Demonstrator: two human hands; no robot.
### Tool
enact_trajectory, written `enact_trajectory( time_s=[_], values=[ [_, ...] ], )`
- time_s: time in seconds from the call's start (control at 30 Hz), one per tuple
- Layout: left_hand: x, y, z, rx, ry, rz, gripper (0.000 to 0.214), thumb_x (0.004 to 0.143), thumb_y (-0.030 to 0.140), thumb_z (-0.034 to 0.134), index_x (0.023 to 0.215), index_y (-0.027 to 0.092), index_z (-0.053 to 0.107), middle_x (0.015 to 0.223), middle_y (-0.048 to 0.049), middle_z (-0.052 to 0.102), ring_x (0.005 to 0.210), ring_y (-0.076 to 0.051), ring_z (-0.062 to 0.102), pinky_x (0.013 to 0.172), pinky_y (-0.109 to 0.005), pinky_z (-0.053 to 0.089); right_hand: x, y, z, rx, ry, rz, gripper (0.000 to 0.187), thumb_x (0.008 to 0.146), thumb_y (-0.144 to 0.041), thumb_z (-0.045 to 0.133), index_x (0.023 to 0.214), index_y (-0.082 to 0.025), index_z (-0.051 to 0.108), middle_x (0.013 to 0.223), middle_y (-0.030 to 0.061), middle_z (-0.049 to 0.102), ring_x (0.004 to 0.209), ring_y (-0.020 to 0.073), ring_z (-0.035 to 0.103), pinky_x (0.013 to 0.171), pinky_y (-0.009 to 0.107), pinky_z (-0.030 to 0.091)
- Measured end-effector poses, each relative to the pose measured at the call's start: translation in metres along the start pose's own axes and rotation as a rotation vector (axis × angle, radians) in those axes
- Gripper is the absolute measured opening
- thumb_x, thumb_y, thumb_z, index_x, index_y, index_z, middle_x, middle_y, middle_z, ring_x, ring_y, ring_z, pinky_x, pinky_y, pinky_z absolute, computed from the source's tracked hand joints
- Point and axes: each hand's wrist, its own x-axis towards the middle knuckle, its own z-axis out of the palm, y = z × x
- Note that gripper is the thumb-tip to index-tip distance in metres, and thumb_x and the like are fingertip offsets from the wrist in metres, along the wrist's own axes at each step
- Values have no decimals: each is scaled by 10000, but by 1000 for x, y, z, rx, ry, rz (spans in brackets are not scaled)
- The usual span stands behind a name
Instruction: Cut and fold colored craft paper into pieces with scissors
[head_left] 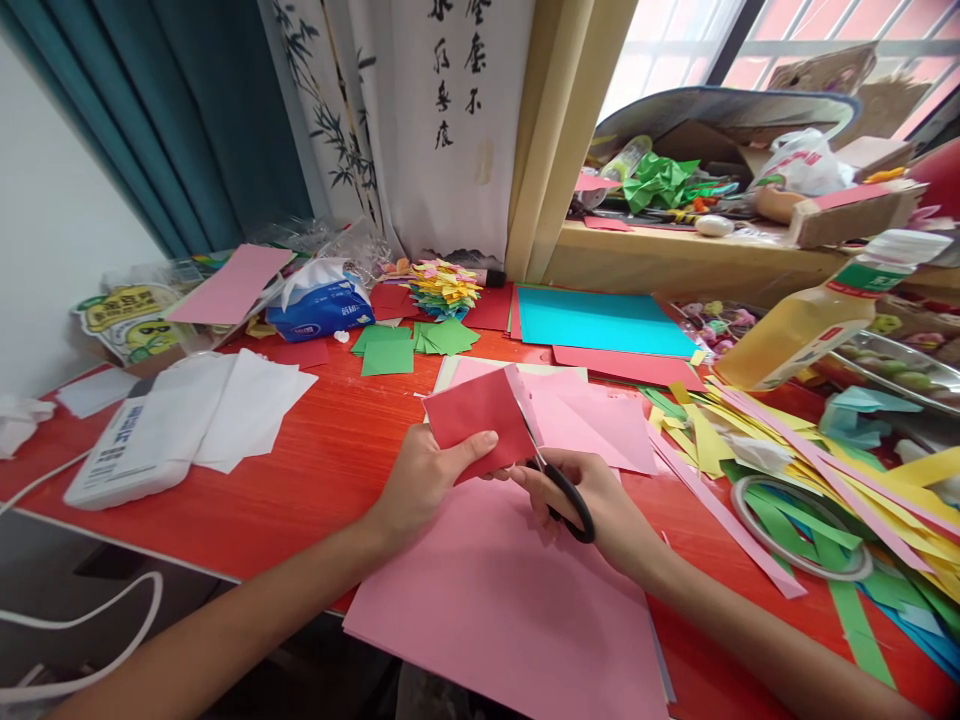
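Note:
My left hand point(431, 470) is closed on a red paper piece point(480, 415), thumb on top, above the middle of the table. A pair of scissors point(570, 500) with black handles is in my right hand point(592, 505). The blades reach up along the red paper's right edge, where a pinkish strip stands off. Under both hands lies a large stack of pink paper point(495, 600) that overhangs the table's front edge. More pink sheets point(592, 425) are spread just behind the hands.
A red table point(337, 420) bears green squares point(388, 352), a turquoise sheet point(600, 318), a blue tissue pack point(319, 300) and a white box point(150, 430). To the right are a leaning bottle point(810, 320), a tape roll point(862, 565) and many yellow strips point(847, 470).

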Motion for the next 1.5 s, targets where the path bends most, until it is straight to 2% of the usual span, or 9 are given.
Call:
enact_trajectory(
  time_s=[0.17,0.4,0.6,0.83,1.07,1.17,1.37,1.5],
  values=[
    [-1,0,0,73,-28,18,225,761,319,558,648,136,627,665,-34,653,636,-153,601,643,-260,483,1,-5,-2,-32,9,39,378,749,-489,558,562,-169,483,462,-12,517,393,91,479,382,215,324],
    [0,-2,0,65,-21,12,219,759,334,562,693,138,633,678,-39,657,647,-160,605,645,-274,486,1,4,2,37,48,23,366,731,-515,567,615,-173,507,455,-25,494,377,94,458,372,217,323],
    [-1,-2,2,69,-22,-5,178,737,307,594,710,139,645,694,-35,669,618,-142,598,596,-247,478,1,-1,1,4,14,14,445,763,-522,525,499,-167,478,424,-3,483,424,103,483,424,222,352],
    [0,-5,2,65,-2,8,191,741,309,585,673,140,643,649,-27,651,608,-142,591,599,-252,474,1,8,2,87,46,16,388,721,-545,562,647,-164,564,467,-19,504,396,106,474,394,227,351],
    [-1,-2,3,125,-14,-32,174,729,323,602,712,154,639,712,-19,671,621,-136,596,598,-244,472,2,2,1,47,22,9,427,772,-502,525,510,-169,475,431,-14,490,411,99,483,453,229,371],
    [-1,-2,4,144,-25,-38,192,741,331,588,689,153,636,702,-19,671,603,-131,591,576,-238,467,2,2,1,58,24,3,402,779,-480,529,530,-168,481,445,-16,502,401,94,475,443,226,360],
    [-1,-2,3,119,-44,-9,181,752,316,581,719,148,642,711,-22,668,619,-129,590,584,-230,464,2,1,3,96,48,31,353,742,-469,581,572,-172,491,438,-30,488,375,98,464,405,225,337],
    [-1,-3,4,122,-105,52,188,773,303,553,715,146,640,705,-22,665,655,-138,600,633,-239,473,2,-5,2,82,30,41,407,754,-472,564,505,-169,455,423,-19,478,392,96,467,418,223,330]
  ],
)
